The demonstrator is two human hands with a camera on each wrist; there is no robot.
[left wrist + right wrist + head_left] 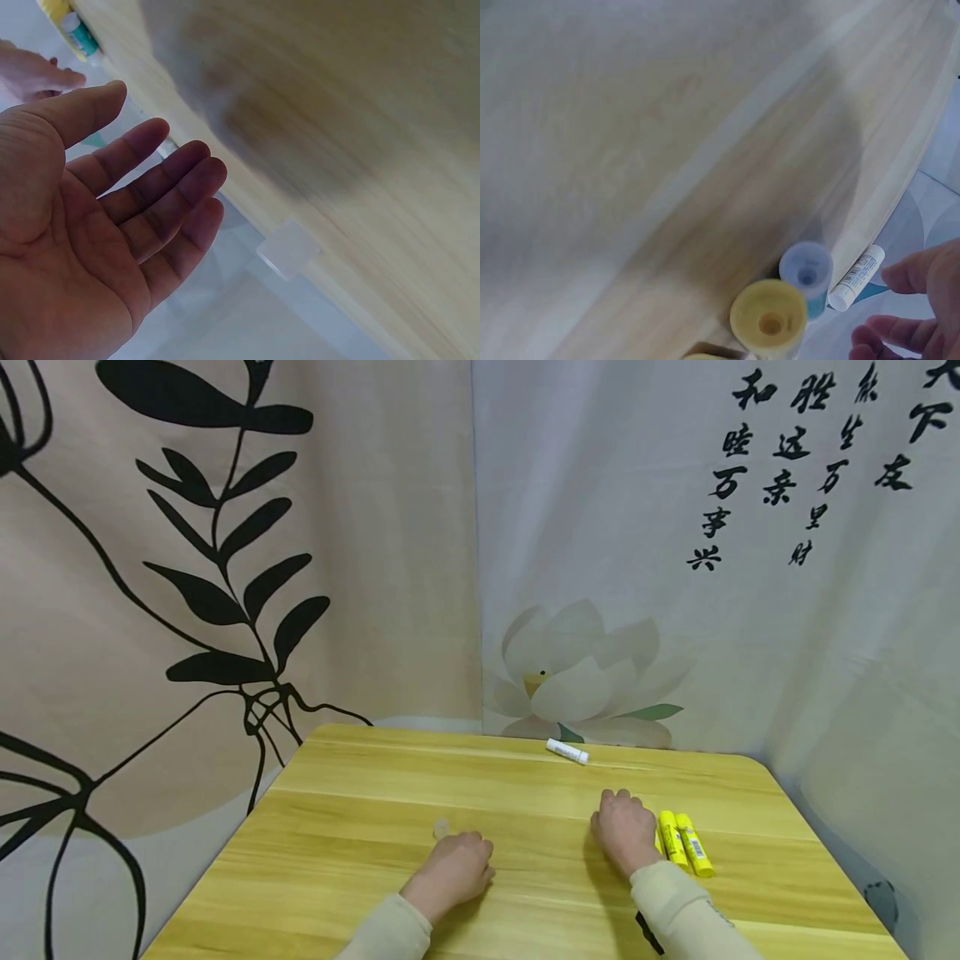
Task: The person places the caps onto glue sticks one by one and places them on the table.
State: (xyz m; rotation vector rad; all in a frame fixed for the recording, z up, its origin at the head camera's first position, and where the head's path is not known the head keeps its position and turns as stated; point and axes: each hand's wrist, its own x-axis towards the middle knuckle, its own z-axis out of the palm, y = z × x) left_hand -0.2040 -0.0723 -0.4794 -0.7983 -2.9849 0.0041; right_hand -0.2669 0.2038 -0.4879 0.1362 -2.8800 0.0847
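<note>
In the head view my left hand is over the table's left-centre, beside a small translucent piece. The left wrist view shows that palm with loosely bent fingers and nothing in them; the piece looks like a clear block there. My right hand is just left of several yellow tubes, partly covering one. In the right wrist view its thumb and fingers are apart, with nothing held between them. Near them are a yellow tube's hollow end and a pale-ended teal tube.
A white tube with a printed label lies near the far edge of the wooden table. Behind the table hang printed cloths with black leaves, a lotus and writing.
</note>
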